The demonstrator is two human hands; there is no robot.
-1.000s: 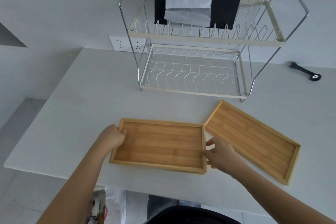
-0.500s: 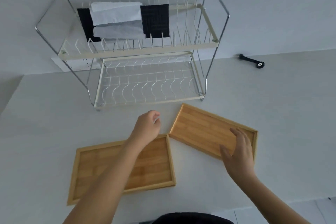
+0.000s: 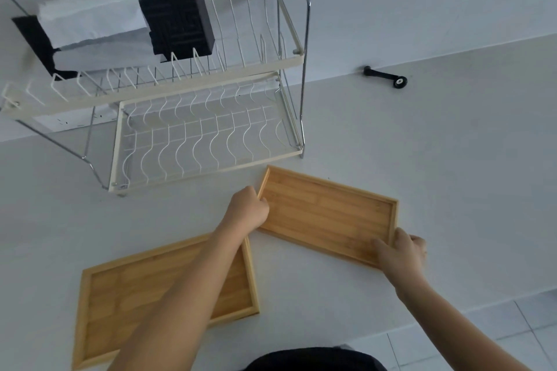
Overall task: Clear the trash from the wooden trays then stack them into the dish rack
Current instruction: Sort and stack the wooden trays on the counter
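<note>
My left hand (image 3: 247, 210) and right hand (image 3: 401, 253) gripped opposite ends of the tray (image 3: 327, 214) nearest the dish rack (image 3: 208, 117).

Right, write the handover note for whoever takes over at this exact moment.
Left hand: gripping the far-left end of the right tray.
Right hand: gripping that tray's near-right corner.
Right tray: flat on the counter, in front of the dish rack.
Left tray: on the counter, not held.
Done: no trash visible in either tray.
Left: put both trays into the rack; its lower tier is empty.
</note>
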